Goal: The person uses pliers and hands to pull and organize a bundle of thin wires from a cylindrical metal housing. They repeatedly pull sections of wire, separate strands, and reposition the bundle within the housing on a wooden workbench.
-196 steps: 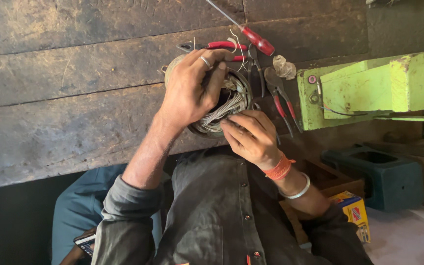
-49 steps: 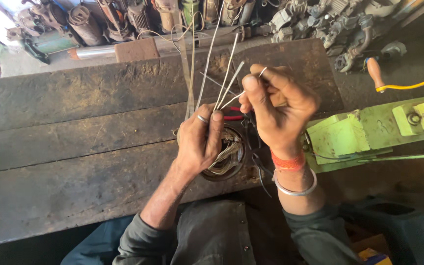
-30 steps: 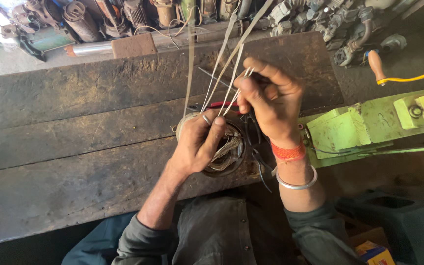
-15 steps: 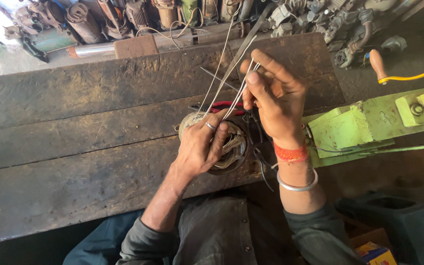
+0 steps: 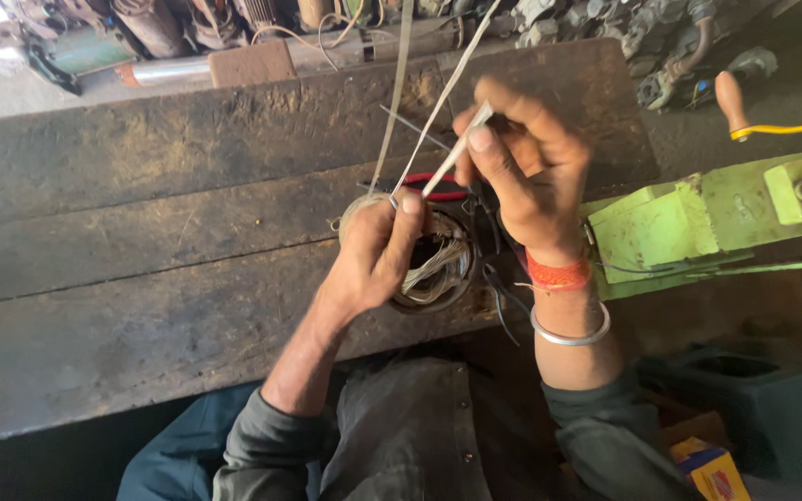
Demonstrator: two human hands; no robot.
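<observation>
Two hands work a wound coil on a wooden worktop [image 5: 141, 278].
Left hand [image 5: 378, 255], fingers closed, presses down the round coil [image 5: 438, 269] at the worktop's near edge; right hand [image 5: 526, 172] pinches a thin pale strip [image 5: 438, 102] rising from it, beside red-handled pliers [image 5: 443, 186] and a green machine [image 5: 689, 232]. Risk, judged: a hard pull may kink or snap the strip, or lift the coil off the edge.

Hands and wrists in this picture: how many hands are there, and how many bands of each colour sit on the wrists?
Hands: 2, the left hand on the wire coil, the right hand pinching a pale strip
Red wrist bands: 1
Silver bangles: 1
Total: 4
</observation>
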